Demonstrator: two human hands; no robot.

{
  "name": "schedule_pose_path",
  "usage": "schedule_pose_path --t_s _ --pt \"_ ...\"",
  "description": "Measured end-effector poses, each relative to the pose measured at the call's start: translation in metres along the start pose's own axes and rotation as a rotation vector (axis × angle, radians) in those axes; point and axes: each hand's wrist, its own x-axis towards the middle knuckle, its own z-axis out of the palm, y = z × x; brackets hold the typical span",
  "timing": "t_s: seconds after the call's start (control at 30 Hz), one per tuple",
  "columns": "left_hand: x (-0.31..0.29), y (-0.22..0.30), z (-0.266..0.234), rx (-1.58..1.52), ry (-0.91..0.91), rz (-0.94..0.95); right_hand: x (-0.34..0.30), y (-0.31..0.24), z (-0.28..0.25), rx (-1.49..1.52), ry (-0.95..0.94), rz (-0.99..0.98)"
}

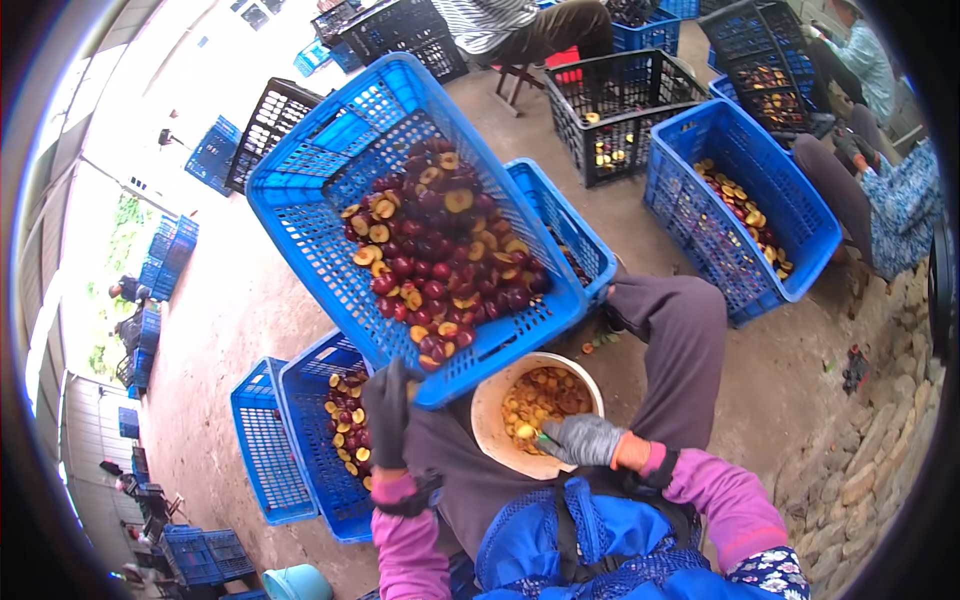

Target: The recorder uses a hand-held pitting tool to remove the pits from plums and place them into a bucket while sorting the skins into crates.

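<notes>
Left hand [385,415] gripped the near rim of the tilted blue crate [330,170] of halved plums [440,250] resting on the lap, right hand [585,440] held a small tool over the bucket [485,415] (between the knees); the crate was judged best kept steady.

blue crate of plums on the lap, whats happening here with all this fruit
A seated person tilts a blue crate of halved and whole dark red plums toward their lap. The gloved left hand grips its lower rim. The gloved right hand rests at the rim of a pale bowl holding yellow pieces, with a small green-handled tool. More blue and black crates stand around, and other people sit nearby.
</notes>
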Motion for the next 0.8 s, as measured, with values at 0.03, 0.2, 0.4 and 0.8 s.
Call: schedule_pose_path --t_s 0.03,0.2,0.4,0.8 --pt "-0.002 0.003 -0.025 0.422 0.094 -0.010 0.005 0.006 0.022 0.063 0.123 0.001" --pt "0.090 -0.003 0.002 0.316 0.285 0.247 0.027 0.003 0.031 0.055 -0.115 0.112" --pt "0.228 -0.093 0.060 0.889 0.087 -0.073 0.032 0.021 0.038 0.199 -0.144 0.115" --pt "0.248 -0.155 0.056 0.653 0.005 0.148 0.039 0.020 0.029 0.405 -0.105 0.202"
